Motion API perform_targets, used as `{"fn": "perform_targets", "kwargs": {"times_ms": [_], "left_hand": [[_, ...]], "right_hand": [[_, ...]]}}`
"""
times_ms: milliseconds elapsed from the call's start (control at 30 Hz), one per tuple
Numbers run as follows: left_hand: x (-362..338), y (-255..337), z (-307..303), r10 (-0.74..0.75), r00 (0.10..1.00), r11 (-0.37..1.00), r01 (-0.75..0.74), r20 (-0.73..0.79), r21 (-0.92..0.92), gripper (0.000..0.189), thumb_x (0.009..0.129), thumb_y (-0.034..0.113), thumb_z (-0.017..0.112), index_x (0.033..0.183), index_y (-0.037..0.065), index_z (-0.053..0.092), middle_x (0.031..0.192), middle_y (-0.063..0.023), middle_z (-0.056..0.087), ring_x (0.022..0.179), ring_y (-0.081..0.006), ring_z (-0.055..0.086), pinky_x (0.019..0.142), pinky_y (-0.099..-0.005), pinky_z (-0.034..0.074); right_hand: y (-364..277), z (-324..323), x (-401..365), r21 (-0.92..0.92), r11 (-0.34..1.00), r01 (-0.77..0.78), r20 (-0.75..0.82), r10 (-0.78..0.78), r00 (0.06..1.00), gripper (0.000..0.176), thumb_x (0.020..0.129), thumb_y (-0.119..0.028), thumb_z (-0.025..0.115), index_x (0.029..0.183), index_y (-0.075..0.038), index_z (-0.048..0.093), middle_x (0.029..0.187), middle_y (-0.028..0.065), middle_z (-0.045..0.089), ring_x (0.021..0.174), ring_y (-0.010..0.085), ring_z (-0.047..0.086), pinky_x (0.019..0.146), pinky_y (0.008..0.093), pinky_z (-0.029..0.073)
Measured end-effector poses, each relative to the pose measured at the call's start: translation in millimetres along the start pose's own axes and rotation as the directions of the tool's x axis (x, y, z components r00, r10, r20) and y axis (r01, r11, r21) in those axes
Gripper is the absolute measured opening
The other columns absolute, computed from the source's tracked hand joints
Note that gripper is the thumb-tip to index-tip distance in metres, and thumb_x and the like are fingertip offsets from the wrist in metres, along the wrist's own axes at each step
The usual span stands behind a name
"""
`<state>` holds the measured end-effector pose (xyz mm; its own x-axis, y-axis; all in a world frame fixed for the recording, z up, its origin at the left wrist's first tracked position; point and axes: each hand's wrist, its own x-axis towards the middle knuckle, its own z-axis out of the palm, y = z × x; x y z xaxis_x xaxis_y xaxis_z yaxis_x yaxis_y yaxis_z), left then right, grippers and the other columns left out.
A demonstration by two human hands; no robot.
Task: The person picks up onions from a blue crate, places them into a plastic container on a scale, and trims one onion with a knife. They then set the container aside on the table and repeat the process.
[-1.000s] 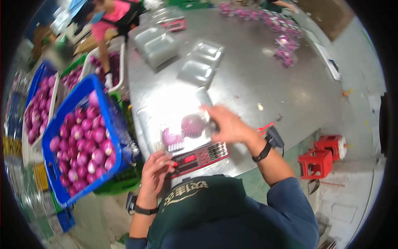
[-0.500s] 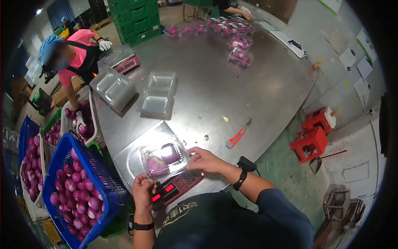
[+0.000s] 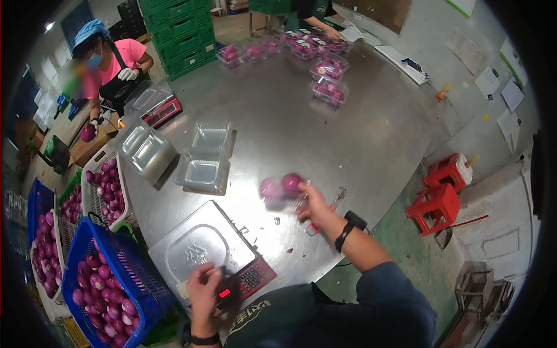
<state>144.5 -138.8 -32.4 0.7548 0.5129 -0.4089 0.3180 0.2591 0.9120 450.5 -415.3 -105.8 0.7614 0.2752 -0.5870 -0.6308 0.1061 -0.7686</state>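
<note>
My right hand [image 3: 314,204] grips the right edge of a clear plastic box [image 3: 281,200] holding two purple onions [image 3: 292,183], above the metal table; box and onions are blurred. My left hand [image 3: 204,283], fingers curled and thumb near the fingertips, is at the front edge of the scale [image 3: 197,249], beside its red display panel [image 3: 249,277]. Whether anything is between those fingers is too small to tell. The scale's plate bears nothing. Partly behind my right hand lies a red cutter [image 3: 313,229].
Open clear boxes [image 3: 203,171] and a box stack [image 3: 145,152] stand left on the metal table [image 3: 371,139]. A blue basket of onions [image 3: 154,264] is at lower left. Packed boxes [image 3: 329,91] sit at the back. A co-worker [image 3: 125,64] holds an onion; another person's hand [image 3: 332,32] is at the far edge.
The box with onions has left the scale and moved right and away from me in my right hand. My left hand has let go of it. The co-worker has lifted an onion from the basket.
</note>
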Motion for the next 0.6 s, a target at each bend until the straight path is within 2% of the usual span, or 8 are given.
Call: {"fn": "perform_targets", "kwargs": {"times_ms": [100,200,267,333,367,433,533,600], "left_hand": [[-16.7,24.8,-42.3,0.219,0.942,0.970,-0.183,-0.252,0.159,0.025,0.092,0.002,0.074,0.117,0.000,0.068,0.101,-0.0034,0.069,0.088,-0.0093,0.063,0.078,-0.0243,0.052],[-26.1,23.2,-110.5,0.587,0.631,0.790,-0.308,-0.508,0.530,0.018,0.098,0.009,0.067,0.113,-0.001,0.068,0.096,-0.0029,0.067,0.080,-0.0101,0.060,0.069,-0.0245,0.049],[-51.5,69.6,-112.8,0.665,0.499,0.711,-0.196,-0.555,0.676,0.035,0.092,0.025,0.081,0.111,-0.003,0.071,0.111,-0.0207,0.072,0.092,-0.0291,0.066,0.085,-0.0388,0.053],[-63.3,81.3,-126.0,0.783,0.377,0.515,0.051,-0.495,0.855,0.034,0.089,0.014,0.083,0.114,-0.005,0.070,0.112,-0.0223,0.072,0.092,-0.0292,0.067,0.082,-0.0362,0.054],[-63.0,81.1,-128.9,0.782,0.381,0.512,0.058,-0.493,0.857,0.034,0.089,0.014,0.083,0.114,-0.005,0.070,0.112,-0.0223,0.072,0.092,-0.0292,0.067,0.082,-0.0362,0.054],[-62.7,75.3,-136.2,0.689,0.450,0.444,0.358,-0.568,0.822,0.034,0.097,0.017,0.075,0.122,-0.004,0.069,0.112,-0.0234,0.071,0.092,-0.0327,0.067,0.082,-0.0388,0.055],[-66.2,6.9,-224.4,0.762,0.547,0.231,0.269,-0.345,0.935,0.034,0.103,0.021,0.065,0.128,-0.003,0.068,0.113,-0.0262,0.070,0.093,-0.0376,0.067,0.083,-0.0422,0.055],[-68.6,9.2,-222.0,0.717,0.582,0.222,0.331,-0.384,0.917,0.034,0.106,0.020,0.055,0.129,-0.001,0.068,0.115,-0.0285,0.069,0.097,-0.0411,0.066,0.086,-0.0448,0.054]], "right_hand": [[-42.7,-55.7,88.7,-0.045,0.997,0.068,-0.200,-0.076,0.977,0.075,0.093,-0.056,0.064,0.148,-0.010,0.044,0.105,0.0179,0.065,0.062,0.0243,0.066,0.043,0.0330,0.055],[-116.6,-88.8,138.2,-0.438,0.897,0.063,-0.440,-0.274,0.855,0.088,0.092,-0.051,0.069,0.158,-0.004,0.035,0.134,0.0275,0.059,0.081,0.0339,0.072,0.062,0.0432,0.062],[-124.9,-125.8,193.4,-0.908,0.417,0.044,-0.300,-0.718,0.629,0.090,0.088,-0.041,0.074,0.158,-0.003,0.034,0.153,0.0327,0.041,0.126,0.0421,0.059,0.103,0.0485,0.053],[-143.3,-125.2,195.4,-0.928,0.363,0.086,-0.226,-0.729,0.646,0.089,0.086,-0.038,0.076,0.158,-0.004,0.035,0.155,0.0317,0.039,0.135,0.0437,0.049,0.111,0.0497,0.044],[-153.6,-122.4,193.1,-0.943,0.307,0.132,-0.150,-0.741,0.654,0.089,0.084,-0.035,0.077,0.158,-0.006,0.037,0.157,0.0307,0.037,0.145,0.0453,0.039,0.120,0.0508,0.035],[-164.7,-121.0,203.4,-0.969,0.214,0.119,-0.090,-0.762,0.641,0.088,0.084,-0.033,0.078,0.158,-0.008,0.038,0.158,0.0289,0.036,0.144,0.0448,0.040,0.118,0.0516,0.037],[-181.9,-115.6,217.9,-0.993,0.078,0.086,-0.008,-0.783,0.622,0.087,0.083,-0.032,0.079,0.158,-0.011,0.039,0.160,0.0253,0.032,0.145,0.0448,0.037,0.116,0.0536,0.040],[-192.6,-108.9,232.1,-0.997,0.033,0.071,0.018,-0.781,0.625,0.087,0.084,-0.034,0.079,0.158,-0.012,0.039,0.162,0.0236,0.030,0.146,0.0453,0.035,0.115,0.0549,0.040]]}}
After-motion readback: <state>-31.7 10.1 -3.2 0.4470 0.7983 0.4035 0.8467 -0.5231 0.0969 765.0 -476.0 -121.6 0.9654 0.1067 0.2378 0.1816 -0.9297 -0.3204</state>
